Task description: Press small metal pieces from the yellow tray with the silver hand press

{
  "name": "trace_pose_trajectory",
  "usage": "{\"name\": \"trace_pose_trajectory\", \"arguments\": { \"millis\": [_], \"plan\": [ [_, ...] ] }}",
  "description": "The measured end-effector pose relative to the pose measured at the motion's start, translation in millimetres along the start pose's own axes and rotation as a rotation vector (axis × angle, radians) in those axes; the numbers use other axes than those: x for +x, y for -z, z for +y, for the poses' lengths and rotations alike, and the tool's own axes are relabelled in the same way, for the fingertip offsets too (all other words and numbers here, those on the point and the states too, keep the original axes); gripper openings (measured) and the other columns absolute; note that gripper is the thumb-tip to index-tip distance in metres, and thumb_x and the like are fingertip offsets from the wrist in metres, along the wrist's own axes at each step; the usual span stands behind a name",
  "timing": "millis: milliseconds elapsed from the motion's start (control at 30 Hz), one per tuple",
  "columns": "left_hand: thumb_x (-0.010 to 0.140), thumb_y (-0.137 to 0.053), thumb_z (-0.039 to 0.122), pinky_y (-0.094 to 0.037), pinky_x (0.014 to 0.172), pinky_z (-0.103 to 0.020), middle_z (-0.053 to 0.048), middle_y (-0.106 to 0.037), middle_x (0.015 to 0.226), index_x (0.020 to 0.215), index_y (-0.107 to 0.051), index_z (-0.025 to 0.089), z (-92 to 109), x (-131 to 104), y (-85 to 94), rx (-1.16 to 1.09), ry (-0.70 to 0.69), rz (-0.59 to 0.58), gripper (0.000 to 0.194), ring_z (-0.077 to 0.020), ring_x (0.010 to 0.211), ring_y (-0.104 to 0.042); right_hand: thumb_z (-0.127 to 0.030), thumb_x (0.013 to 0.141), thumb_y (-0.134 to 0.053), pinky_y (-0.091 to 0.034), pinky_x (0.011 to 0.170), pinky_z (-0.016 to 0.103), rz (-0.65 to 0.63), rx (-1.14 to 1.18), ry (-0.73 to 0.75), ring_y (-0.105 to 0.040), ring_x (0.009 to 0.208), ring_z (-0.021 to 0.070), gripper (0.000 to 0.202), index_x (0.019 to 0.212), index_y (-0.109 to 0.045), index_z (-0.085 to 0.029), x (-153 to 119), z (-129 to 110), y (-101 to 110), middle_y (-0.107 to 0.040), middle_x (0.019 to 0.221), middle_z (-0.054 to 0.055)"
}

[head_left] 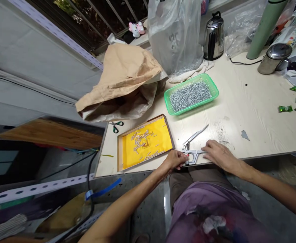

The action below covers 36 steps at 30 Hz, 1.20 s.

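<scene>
Silver hand-press pliers (193, 153) with a spring and a raised lever arm lie at the front edge of the table. My right hand (220, 154) has its thumb and fingers closed on the end of their lower handle. At the jaw end, my left hand (175, 159) is pinched, with a small red spot by the fingertips; what it holds is too small to make out. Left of the pliers sits a shallow tray (160, 126) with a yellow lining, bearing scattered small metal pins. Behind it, a green plastic basket (192, 110) is filled with many similar pins.
Green-handled scissors (116, 127) lie beyond the tray, near a large brown paper bag (127, 74). Farther back stand a clear plastic bag (175, 37), a steel kettle (214, 37), a green flask (265, 32) and a metal cup (274, 57). Green-wrapped sweets (285, 108) lie at right.
</scene>
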<state>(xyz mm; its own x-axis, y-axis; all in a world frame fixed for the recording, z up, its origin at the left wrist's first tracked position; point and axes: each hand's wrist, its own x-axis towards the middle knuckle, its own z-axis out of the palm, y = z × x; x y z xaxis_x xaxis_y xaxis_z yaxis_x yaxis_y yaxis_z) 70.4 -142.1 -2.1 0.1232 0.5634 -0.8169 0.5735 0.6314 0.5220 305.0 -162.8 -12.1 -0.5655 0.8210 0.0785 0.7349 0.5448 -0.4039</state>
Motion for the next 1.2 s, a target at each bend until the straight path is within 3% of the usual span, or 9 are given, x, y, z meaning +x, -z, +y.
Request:
{"name": "trace_pose_trajectory", "arguments": {
  "millis": [133,233,367,567,733,800,933,1100,1200],
  "plan": [
    [0.061,-0.075,0.039,-0.035,0.035,-0.014,0.007,-0.046,0.041,0.059,-0.059,0.013,0.6,-2.1,-1.9,-0.009,-0.012,0.013,0.031,-0.004,0.036,-0.041,-0.045,0.064,-0.079,-0.039,0.094,0.054,-0.019,-0.062,0.016,-0.037,0.127,0.0388,0.078,0.13,-0.046,-0.018,18.9,23.5,9.2,-0.042,0.139,0.02],
    [0.061,-0.075,0.04,-0.034,0.035,-0.014,0.008,-0.044,0.04,0.057,-0.057,0.013,1.3,-4.0,-3.7,-0.019,-0.012,0.011,0.032,-0.004,0.036,-0.04,-0.049,0.052,-0.085,-0.033,0.099,0.056,-0.082,-0.104,0.059,-0.036,0.127,0.0401,0.093,0.13,-0.046,-0.016,32.9,31.4,14.2,-0.044,0.137,0.022],
    [0.062,-0.075,0.038,-0.034,0.036,-0.015,0.008,-0.043,0.04,0.055,-0.054,0.014,3.0,-4.5,-5.4,-0.033,-0.011,0.021,0.033,-0.0039,0.036,-0.038,-0.046,0.052,-0.085,-0.037,0.093,0.051,-0.112,-0.174,0.064,-0.051,0.108,0.0354,0.086,0.123,-0.051,-0.011,42.5,26.3,19.4,-0.058,0.117,0.02],
    [0.071,-0.068,0.033,-0.037,0.041,-0.019,0.006,-0.046,0.045,0.06,-0.058,0.014,-2.4,-8.9,-7.9,0.065,-0.027,0.114,0.024,-0.0072,0.04,-0.043,-0.049,0.056,-0.082,-0.04,0.079,0.043,-0.122,-0.213,0.073,-0.051,0.094,0.0307,0.068,0.107,-0.057,-0.012,43.7,23.2,23.7,-0.06,0.102,0.014],
    [0.085,-0.057,0.031,-0.045,0.063,-0.025,-0.003,-0.062,0.073,0.075,-0.064,0.016,-11.4,-21.8,-19.6,0.5,-0.499,0.462,0.019,-0.0151,0.069,-0.058,-0.033,0.066,-0.081,-0.039,0.073,0.035,-0.114,-0.188,0.086,-0.05,0.086,0.0244,0.037,0.09,-0.059,-0.015,38.6,21.3,23.8,-0.059,0.092,0.01],
    [0.088,-0.054,0.03,-0.047,0.072,-0.029,-0.006,-0.063,0.087,0.089,-0.063,0.018,-6.6,-20.4,-27.5,0.636,-0.707,0.512,0.015,-0.0186,0.083,-0.058,-0.029,0.068,-0.08,-0.039,0.072,0.034,-0.116,-0.181,0.068,-0.05,0.086,0.0237,0.032,0.088,-0.059,-0.015,36.6,19.0,23.1,-0.059,0.092,0.009],
    [0.085,-0.06,0.032,-0.047,0.087,-0.039,-0.012,-0.057,0.116,0.117,-0.051,0.018,17.0,-1.1,-39.9,0.862,-0.907,0.454,0.037,-0.0251,0.104,-0.052,-0.033,0.068,-0.08,-0.042,0.074,0.035,-0.143,-0.171,0.029,-0.051,0.09,0.0254,0.039,0.095,-0.059,-0.014,35.0,16.4,22.9,-0.06,0.096,0.01],
    [0.08,-0.067,0.034,-0.046,0.091,-0.043,-0.015,-0.05,0.127,0.133,-0.036,0.015,37.8,17.5,-40.0,1.003,-0.878,0.339,0.063,-0.0281,0.11,-0.049,-0.037,0.056,-0.086,-0.043,0.078,0.037,-0.202,-0.171,-0.007,-0.05,0.097,0.0293,0.068,0.111,-0.055,-0.011,31.9,20.9,29.3,-0.058,0.107,0.014],
    [0.08,-0.067,0.036,-0.046,0.088,-0.042,-0.014,-0.05,0.125,0.133,-0.035,0.015,45.0,18.8,-38.2,1.037,-0.878,0.31,0.066,-0.0284,0.109,-0.048,-0.033,0.061,-0.084,-0.042,0.075,0.036,-0.225,-0.195,-0.015,-0.051,0.092,0.0275,0.059,0.107,-0.057,-0.008,29.7,22.8,34.4,-0.059,0.099,0.014]
  ]
}}
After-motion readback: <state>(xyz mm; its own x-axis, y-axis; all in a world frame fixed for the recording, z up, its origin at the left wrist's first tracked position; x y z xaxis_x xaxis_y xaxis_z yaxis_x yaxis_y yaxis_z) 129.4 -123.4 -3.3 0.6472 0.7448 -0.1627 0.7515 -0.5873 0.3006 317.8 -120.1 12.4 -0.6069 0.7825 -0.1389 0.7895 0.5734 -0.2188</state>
